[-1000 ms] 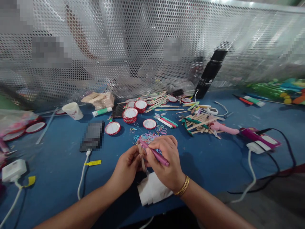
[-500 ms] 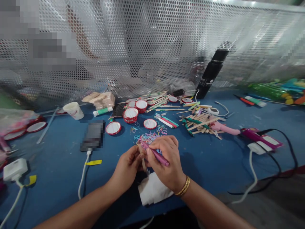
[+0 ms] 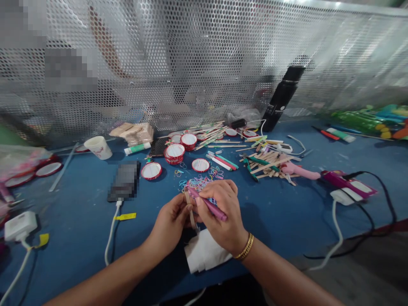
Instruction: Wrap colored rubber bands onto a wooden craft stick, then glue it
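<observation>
My left hand [image 3: 170, 223] pinches a thin wooden stick [image 3: 190, 212] and holds it upright over the blue table. My right hand [image 3: 223, 216], with a gold bangle at the wrist, grips a magenta marker [image 3: 208, 205] whose tip rests against the stick. Both hands are closed and touch each other. Under them lies a folded white tissue [image 3: 205, 253]. Just beyond the fingers sits a heap of small coloured rubber bands [image 3: 199, 182].
Red-rimmed round lids [image 3: 174, 152], a pile of wooden sticks and markers [image 3: 270, 163], a phone on a cable [image 3: 125, 180], a paper cup [image 3: 98, 147], a black bottle [image 3: 282, 97], a pink device with cords [image 3: 347, 185] and a perforated metal screen [image 3: 204, 55] behind.
Hardly anything differs: both hands stay together on the stick and marker, with only a slight shift of the marker.
</observation>
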### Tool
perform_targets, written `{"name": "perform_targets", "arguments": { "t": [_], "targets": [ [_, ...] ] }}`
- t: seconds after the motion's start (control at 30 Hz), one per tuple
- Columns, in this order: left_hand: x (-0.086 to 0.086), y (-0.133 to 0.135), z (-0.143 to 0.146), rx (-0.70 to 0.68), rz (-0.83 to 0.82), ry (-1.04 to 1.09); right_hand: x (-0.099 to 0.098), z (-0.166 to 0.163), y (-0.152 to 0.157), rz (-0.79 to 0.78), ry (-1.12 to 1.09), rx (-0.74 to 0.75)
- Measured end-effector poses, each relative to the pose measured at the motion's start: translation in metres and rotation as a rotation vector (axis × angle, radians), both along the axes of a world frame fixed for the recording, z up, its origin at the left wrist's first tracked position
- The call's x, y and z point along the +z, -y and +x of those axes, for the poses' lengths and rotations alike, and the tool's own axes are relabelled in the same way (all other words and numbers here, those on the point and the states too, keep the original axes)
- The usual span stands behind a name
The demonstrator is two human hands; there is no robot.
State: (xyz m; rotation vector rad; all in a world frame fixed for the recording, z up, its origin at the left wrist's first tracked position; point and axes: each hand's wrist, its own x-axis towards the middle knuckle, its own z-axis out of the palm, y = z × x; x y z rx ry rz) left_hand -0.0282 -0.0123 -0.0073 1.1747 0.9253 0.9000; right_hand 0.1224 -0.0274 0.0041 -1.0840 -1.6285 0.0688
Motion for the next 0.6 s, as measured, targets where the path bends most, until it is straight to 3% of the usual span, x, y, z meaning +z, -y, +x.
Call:
{"name": "perform_targets", "arguments": {
  "t": [0.6],
  "targets": [
    [-0.0033,-0.0013,0.0001,0.018,0.075,-0.026,0.0000,-0.0021,-0.0008,-0.012,0.029,0.022]
  ]
}}
